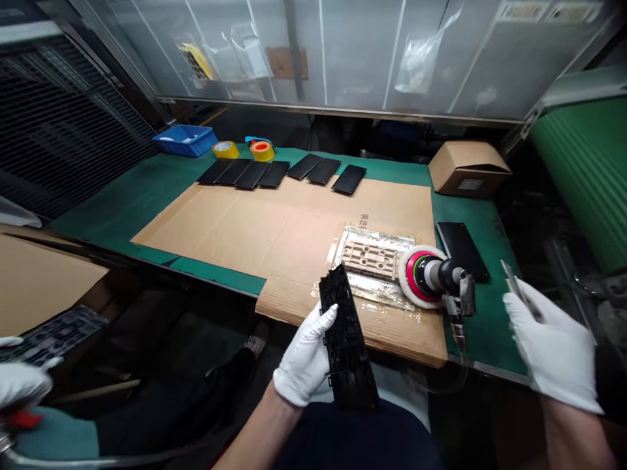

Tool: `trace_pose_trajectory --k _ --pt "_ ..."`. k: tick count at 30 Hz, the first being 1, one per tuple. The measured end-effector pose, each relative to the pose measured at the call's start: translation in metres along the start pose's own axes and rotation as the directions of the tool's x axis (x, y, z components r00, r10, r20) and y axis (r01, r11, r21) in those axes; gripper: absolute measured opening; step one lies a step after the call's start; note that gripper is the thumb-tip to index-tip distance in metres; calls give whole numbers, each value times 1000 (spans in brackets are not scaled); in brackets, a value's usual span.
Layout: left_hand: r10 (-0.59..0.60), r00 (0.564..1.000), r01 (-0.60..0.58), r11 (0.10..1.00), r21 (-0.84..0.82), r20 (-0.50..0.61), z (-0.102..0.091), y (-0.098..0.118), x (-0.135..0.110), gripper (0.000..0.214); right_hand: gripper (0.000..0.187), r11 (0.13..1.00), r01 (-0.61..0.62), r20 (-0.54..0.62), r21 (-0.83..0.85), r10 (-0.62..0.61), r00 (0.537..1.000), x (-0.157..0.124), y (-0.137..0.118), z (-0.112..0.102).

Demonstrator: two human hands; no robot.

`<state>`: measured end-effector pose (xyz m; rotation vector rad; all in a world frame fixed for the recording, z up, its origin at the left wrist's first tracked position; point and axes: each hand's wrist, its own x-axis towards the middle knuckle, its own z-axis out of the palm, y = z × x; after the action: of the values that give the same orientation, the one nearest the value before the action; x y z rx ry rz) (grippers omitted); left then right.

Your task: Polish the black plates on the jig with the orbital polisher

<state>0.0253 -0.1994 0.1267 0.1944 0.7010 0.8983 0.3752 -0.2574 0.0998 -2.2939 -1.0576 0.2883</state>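
My left hand (306, 359), in a white glove, is closed on the edge of a black plastic panel (345, 346) with its ribbed, clipped side facing up. The panel is tilted in front of my lap, near the edge of the bench. Off to the right, my gloved right hand (553, 339) grips a thin, flat metal tool (516, 287); its exact kind is unclear. Between the hands, a pneumatic polisher (434, 277) with a white pad leans on the end of a tan slotted fixture block (369, 259). Right of the polisher lies a smooth black panel (463, 248).
Several black panels (252, 175) lie along the back of the cardboard sheet (235, 228). Behind them are yellow tape rolls (225, 150) and a blue bin (186, 140). A carton (467, 168) stands back right. At lower left, a co-worker's gloved hand (22, 385) is near another panel (59, 333).
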Motion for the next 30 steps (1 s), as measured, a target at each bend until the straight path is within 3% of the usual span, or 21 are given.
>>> trace_pose_trajectory --k 1,3,5,6,8,10,13,14,15,17,18,19,21,23,24,26,28,29,30 --pt "13 1000 -13 1000 14 -17 -1 2 4 38 55 992 -47 19 -118 49 999 18 10 7" --pt "40 999 -39 998 50 -15 -1 5 10 49 55 974 -55 166 -220 93 982 41 20 20" --pt "86 996 -87 992 93 12 -2 7 14 54 58 978 -26 285 -209 86 955 47 19 29" --pt "120 992 -122 986 116 24 -2 8 15 56 59 983 -37 268 -178 84 960 44 15 31" --pt "205 978 -209 964 165 41 0 10 18 59 61 997 -70 124 -29 73 990 30 -2 26" --pt "290 955 -296 931 212 58 5 11 21 61 63 977 -28 24 212 23 999 10 -29 16" --pt "385 918 -396 880 262 95 20 11 32 66 70 874 34 200 485 -148 969 -22 -83 5" --pt "411 906 -423 864 274 102 26 10 36 67 76 842 7 298 540 -199 934 -33 -101 5" --pt "433 895 -445 849 285 107 30 9 40 68 84 808 -54 424 587 -251 870 -43 -118 9" --pt "470 872 -487 817 308 132 35 7 48 68 97 739 -239 669 630 -360 650 -62 -145 23" --pt "478 863 -505 797 331 164 33 6 52 69 93 712 -324 736 623 -393 551 -69 -155 33" --pt "472 856 -517 773 369 212 29 6 55 71 84 683 -389 765 619 -412 495 -74 -161 43" --pt "454 836 -549 680 487 309 16 11 61 78 62 639 -423 755 643 -433 493 -76 -166 63" --pt "471 795 -592 465 658 383 1 23 65 88 44 638 -338 700 692 -478 530 -68 -167 76" --pt "504 754 -608 290 739 422 -3 31 65 93 38 651 -261 668 713 -518 533 -62 -167 79" --pt "547 616 -591 -153 792 566 -2 49 64 102 28 690 -62 598 721 -575 558 -49 -169 81" --pt "431 487 -523 -553 649 760 12 66 60 97 31 743 205 500 638 -601 623 -38 -178 78" --pt "321 454 -492 -687 535 831 23 74 59 86 34 774 354 461 525 -608 646 -35 -185 76" --pt "202 454 -472 -772 426 868 34 81 58 71 37 790 491 434 366 -612 661 -32 -192 73"
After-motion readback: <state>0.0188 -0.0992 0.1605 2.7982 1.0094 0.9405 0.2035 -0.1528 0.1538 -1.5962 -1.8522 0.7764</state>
